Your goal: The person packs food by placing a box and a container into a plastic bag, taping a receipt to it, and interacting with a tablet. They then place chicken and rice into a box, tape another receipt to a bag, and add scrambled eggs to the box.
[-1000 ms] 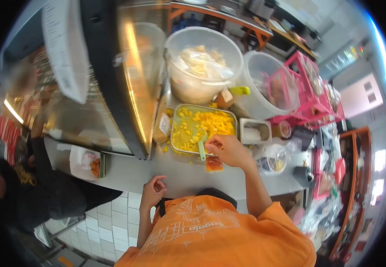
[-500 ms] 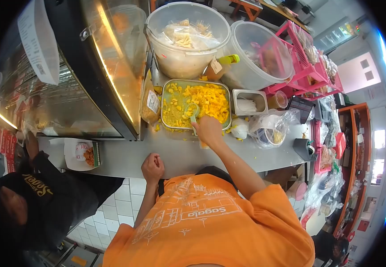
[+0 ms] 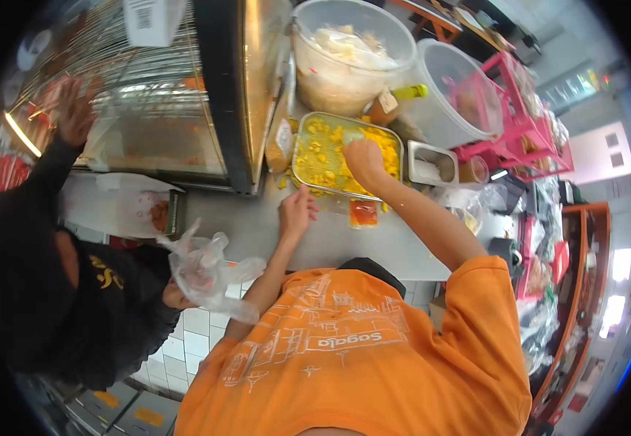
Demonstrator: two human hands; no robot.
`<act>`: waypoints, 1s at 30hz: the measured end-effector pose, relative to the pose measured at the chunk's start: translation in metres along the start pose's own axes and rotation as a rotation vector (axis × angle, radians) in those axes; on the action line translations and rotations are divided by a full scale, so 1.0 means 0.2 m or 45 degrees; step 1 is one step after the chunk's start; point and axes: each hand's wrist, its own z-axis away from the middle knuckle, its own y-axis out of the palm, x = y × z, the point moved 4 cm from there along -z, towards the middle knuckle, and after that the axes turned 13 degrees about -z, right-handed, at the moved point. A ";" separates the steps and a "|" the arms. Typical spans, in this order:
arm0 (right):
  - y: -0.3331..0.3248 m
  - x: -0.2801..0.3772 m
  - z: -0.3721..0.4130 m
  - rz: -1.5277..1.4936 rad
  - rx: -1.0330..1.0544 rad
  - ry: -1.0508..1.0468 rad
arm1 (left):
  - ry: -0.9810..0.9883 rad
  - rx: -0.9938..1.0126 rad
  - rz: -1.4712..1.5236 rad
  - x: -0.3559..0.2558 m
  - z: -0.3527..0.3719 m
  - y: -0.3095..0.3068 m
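My right hand (image 3: 366, 166) is closed round the handle of a pale green scoop (image 3: 352, 136) over the metal tray (image 3: 297, 161). Yellow chopped pieces (image 3: 318, 154) lie thickly at the tray's right and more thinly at its left. Just off the tray's lower left corner, my left hand (image 3: 298, 213) hangs over the counter with its fingers apart and nothing in it. A small packet of orange-red sauce (image 3: 363, 214) lies on the counter below the tray.
At the left a co-worker in black (image 3: 54, 291) reaches toward the glass display case (image 3: 148, 138) and holds a clear plastic bag (image 3: 210, 272). Behind the tray stand a large filled tub (image 3: 344, 83) and a second tub (image 3: 443, 94). A steel container (image 3: 432, 166) sits right of the tray.
My left hand has opened and moved up toward the tray. The scoop has shifted within the tray. The co-worker has come closer, one arm raised, with a plastic bag now in view. The view has shifted.
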 end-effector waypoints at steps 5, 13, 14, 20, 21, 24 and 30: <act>0.13 0.13 0.00 -0.165 0.006 0.091 | -0.018 -0.080 0.256 0.09 -0.12 0.12; -0.05 0.27 0.18 -0.415 0.094 0.070 | -0.032 -0.072 0.274 0.10 -0.15 0.14; -0.11 0.33 0.21 -0.453 0.118 0.044 | -0.023 -0.102 0.290 0.10 -0.16 0.13; 0.04 0.20 0.10 -0.359 0.215 -0.250 | -0.016 0.099 0.279 0.17 -0.13 0.14; 0.00 0.20 0.13 -0.283 0.178 -0.305 | 0.042 0.218 0.234 0.19 -0.08 0.14; -0.12 0.23 0.28 -0.822 0.062 0.185 | 0.146 0.602 0.028 0.20 0.16 0.07; -0.45 0.43 0.63 -1.150 -0.366 0.261 | -0.237 0.696 0.309 0.48 0.72 -0.39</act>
